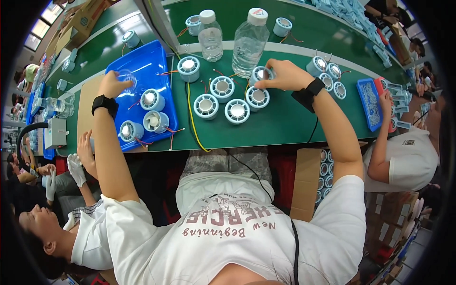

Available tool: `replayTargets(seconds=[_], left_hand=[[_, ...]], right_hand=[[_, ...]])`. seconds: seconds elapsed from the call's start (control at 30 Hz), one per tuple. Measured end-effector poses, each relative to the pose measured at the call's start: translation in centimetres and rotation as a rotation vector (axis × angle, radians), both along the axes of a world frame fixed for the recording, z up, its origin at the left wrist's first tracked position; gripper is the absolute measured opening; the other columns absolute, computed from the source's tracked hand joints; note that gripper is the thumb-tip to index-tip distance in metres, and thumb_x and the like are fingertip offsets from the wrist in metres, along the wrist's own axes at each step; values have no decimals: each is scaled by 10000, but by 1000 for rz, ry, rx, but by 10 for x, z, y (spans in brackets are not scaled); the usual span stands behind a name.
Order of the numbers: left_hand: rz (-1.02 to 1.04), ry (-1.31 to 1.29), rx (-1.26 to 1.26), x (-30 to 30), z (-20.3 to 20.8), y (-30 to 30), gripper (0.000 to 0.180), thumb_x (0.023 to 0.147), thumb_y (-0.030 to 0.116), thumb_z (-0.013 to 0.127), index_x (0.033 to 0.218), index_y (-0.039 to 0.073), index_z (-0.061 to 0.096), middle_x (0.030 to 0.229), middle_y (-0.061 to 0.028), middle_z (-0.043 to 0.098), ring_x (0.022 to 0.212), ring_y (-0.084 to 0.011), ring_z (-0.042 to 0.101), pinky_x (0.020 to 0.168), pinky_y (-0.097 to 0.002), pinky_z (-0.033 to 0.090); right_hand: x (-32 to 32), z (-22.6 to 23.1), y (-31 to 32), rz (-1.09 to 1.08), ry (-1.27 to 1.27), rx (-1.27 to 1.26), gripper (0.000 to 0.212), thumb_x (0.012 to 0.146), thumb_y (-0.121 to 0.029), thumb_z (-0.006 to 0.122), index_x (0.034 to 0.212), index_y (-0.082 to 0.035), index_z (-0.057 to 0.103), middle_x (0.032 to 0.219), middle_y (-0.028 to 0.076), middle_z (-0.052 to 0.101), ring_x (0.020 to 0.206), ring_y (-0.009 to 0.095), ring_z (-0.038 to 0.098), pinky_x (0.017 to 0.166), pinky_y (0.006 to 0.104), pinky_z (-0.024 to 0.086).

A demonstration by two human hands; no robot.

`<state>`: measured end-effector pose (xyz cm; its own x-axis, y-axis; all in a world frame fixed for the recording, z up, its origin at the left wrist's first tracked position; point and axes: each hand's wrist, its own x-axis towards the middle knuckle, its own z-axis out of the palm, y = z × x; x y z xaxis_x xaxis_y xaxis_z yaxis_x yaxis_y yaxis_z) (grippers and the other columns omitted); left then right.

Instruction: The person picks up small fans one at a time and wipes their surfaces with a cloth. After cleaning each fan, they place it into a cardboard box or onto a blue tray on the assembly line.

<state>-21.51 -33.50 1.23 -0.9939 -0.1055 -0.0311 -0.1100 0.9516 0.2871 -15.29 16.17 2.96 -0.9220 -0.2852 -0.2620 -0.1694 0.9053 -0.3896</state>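
Note:
My left hand [113,85] is closed over the upper left of a blue tray [149,54], its fingertips pinching a clear, round plastic piece [127,80]. In that tray, several light-blue round housings with wires sit toward the near end, one of them a housing [152,99] with a silver centre. My right hand [287,76] grips a light-blue round motor unit [260,75] by its edge, thumb and fingers around it. Just below it, a cluster of similar units, among them a motor unit [237,111], stands on the green table [285,123].
Two clear bottles, a smaller bottle [210,38] and a larger bottle [250,45], stand behind the cluster. A yellow cable [191,118] crosses the table by a metal post [159,23]. More units [327,80] and a blue bin [369,102] are right. Co-workers sit on both sides.

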Motion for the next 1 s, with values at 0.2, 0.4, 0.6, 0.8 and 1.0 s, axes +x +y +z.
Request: replayTargets(seconds=[0.2,0.4,0.6,0.8,1.0], left_hand=[[-50,-36,-127,11,-11,-14,906,744,478,767,1346,-108,428,1224,-281,576,1166,-346,564,984,-374,446],[-182,513,410,121,94,144,541,865,261,682,1299,-24,528,1208,-202,608,1146,-324,567,971,-402,436],[-717,287,742,196,87,203,476,816,72,690,1263,-23,559,1254,-192,586,1099,-287,613,930,-369,477],[-688,-183,1100,195,45,250,529,907,141,626,1374,-30,444,1310,-241,521,1109,-328,606,958,-392,476],[-437,-793,1757,192,27,307,703,966,377,553,1459,-29,261,1368,-230,467,1154,-358,578,973,-428,482]], right_hand=[[-71,27,68,-125,249,-27,496,795,-349,717,1196,-74,619,931,161,687,911,301,652,798,377,521],[-167,-27,139,-91,355,303,727,688,-160,780,1358,-191,498,1135,174,649,1064,341,618,903,409,513],[-177,-35,132,-190,236,253,736,652,-215,817,1322,-225,514,1182,172,635,1077,357,610,922,417,501],[-49,66,114,-103,244,-77,605,758,-364,764,1276,-147,541,945,136,661,854,208,647,733,314,511],[94,107,77,5,-188,-461,591,786,-342,768,1269,-85,544,821,50,658,728,96,597,632,242,463]])
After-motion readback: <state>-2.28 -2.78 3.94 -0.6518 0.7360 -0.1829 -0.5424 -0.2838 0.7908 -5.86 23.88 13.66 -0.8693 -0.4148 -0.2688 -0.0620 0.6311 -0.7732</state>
